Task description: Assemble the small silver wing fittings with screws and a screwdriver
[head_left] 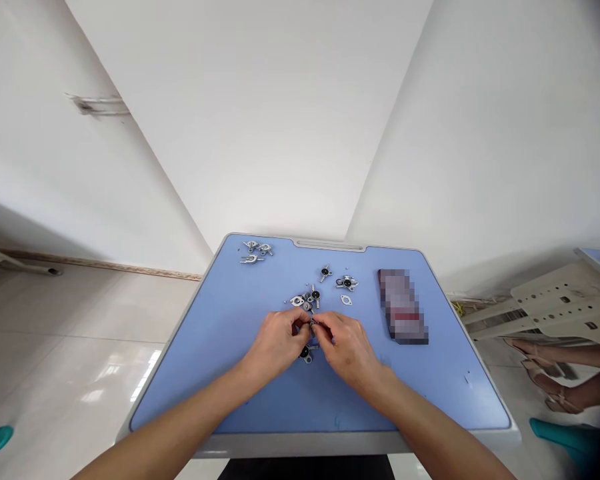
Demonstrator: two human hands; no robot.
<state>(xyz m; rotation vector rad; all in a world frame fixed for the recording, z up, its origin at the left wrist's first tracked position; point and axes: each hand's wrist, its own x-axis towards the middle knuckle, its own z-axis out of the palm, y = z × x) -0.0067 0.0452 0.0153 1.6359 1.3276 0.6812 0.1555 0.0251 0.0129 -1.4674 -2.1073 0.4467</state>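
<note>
Fingertips of my left hand (283, 339) and my right hand (344, 341) meet over the middle of the desk. Both pinch a small metal part (312, 323), mostly covered by the fingers. Just below them lies a metal piece with a black round centre (305, 354). Beyond the fingertips are a similar black-centred metal piece (315, 294) and a flat oval metal plate (297, 301) in a loose cluster. Farther up sit another black-centred piece (325, 272), a larger one (347, 283) and a loose flat plate with a hole (347, 301).
Several silver metal pieces (253, 259) lie at the desk's far left corner. A blurred-out rectangular object (404, 308) rests on the right side of the blue desk (200, 373). White walls stand behind. At right, another person's feet (555, 383) show beside a metal desk frame (545, 293).
</note>
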